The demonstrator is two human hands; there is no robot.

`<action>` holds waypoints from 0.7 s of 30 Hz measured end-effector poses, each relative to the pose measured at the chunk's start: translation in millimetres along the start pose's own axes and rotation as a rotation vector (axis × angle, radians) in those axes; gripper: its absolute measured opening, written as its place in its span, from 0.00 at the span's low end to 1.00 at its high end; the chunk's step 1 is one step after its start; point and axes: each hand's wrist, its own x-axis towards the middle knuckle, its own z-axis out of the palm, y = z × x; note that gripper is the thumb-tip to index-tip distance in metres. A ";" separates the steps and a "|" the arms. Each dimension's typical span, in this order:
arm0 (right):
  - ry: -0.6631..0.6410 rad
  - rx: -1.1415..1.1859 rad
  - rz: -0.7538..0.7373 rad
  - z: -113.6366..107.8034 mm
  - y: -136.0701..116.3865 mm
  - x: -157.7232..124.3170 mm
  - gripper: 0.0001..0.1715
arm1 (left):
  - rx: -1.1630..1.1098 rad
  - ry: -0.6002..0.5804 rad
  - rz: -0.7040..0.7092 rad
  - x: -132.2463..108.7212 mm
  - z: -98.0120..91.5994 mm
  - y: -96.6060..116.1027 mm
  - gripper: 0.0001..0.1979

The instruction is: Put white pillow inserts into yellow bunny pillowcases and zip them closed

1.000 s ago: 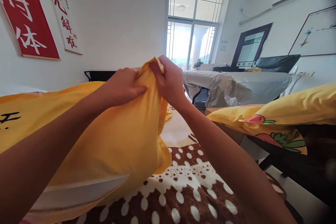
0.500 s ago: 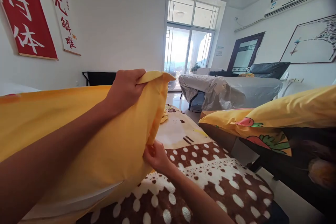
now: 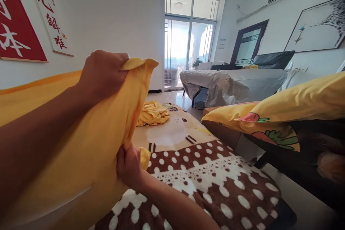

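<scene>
A large yellow cloth [image 3: 81, 143] hangs across the left side, with a white strip showing near its lower part. My left hand [image 3: 104, 73] is closed on its upper corner and holds it raised. Lower down, my right hand [image 3: 129, 165] pinches the cloth's right edge. Beneath lies a brown and cream blanket [image 3: 194, 172] with white dots and a sheep drawing. A crumpled yellow cloth [image 3: 153, 113] rests on the blanket's far end. A small yellow piece sticks out just behind my right hand.
At the right, yellow pillows [image 3: 302, 104] with a carrot print lie on a dark surface. A table under a plastic cover [image 3: 231, 86] stands farther back, before a glass door [image 3: 188, 50]. Red and white scrolls hang on the left wall.
Both hands and the held cloth have moved left in view, my left hand also upward. More of the crumpled yellow cloth and of the blanket now shows.
</scene>
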 end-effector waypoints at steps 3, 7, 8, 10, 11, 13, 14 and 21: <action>-0.114 -0.091 -0.023 -33.7 28.4 11.2 0.13 | 0.040 -0.096 -0.105 -5.7 12.3 -35.2 0.06; -0.170 -0.071 0.063 -67.2 58.3 32.8 0.12 | -0.114 -0.130 -0.220 -13.8 24.6 -55.9 0.10; -0.190 -0.047 0.091 -70.0 61.5 37.7 0.12 | -0.177 -0.107 -0.228 -13.8 27.9 -53.9 0.12; -0.208 0.049 0.135 -68.1 62.5 44.7 0.11 | -0.298 -0.070 -0.207 -10.3 35.0 -43.5 0.16; -0.201 0.114 0.145 -63.9 61.0 46.6 0.12 | -0.349 -0.059 -0.183 -7.1 38.8 -36.4 0.17; -0.157 0.213 0.147 -51.2 56.3 46.7 0.15 | -0.416 -0.020 -0.132 0.6 45.8 -22.6 0.18; -0.127 0.221 0.138 -44.4 54.3 45.4 0.15 | -0.432 0.004 -0.118 4.1 48.7 -17.4 0.19; 0.073 -0.045 0.043 -35.0 70.1 39.3 0.13 | -0.532 -0.084 -0.265 6.1 53.9 -28.7 0.26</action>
